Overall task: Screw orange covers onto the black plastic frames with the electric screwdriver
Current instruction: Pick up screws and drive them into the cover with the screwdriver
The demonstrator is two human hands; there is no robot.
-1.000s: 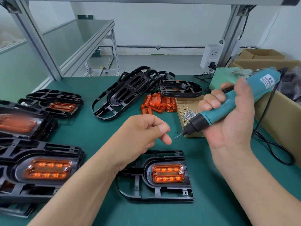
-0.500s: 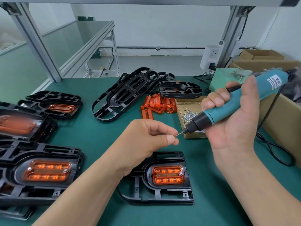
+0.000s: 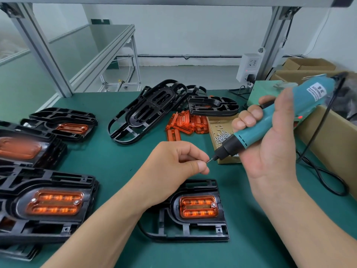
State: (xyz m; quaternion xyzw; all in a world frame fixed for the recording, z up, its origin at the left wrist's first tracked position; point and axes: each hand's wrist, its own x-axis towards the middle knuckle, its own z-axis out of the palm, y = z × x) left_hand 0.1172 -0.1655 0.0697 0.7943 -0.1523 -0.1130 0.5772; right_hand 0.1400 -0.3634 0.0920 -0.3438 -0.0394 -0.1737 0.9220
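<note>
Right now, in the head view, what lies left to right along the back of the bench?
Covered frame, empty black frame, loose orange covers, screw box, electric screwdriver.

Left grip (image 3: 173,163), right grip (image 3: 270,153): both curled

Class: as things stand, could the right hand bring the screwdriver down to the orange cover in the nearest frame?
Probably yes. The cover lies bare below the right hand and screwdriver; the left hand, pinching a screw at its tip, hovers left of it, not over it.
</note>
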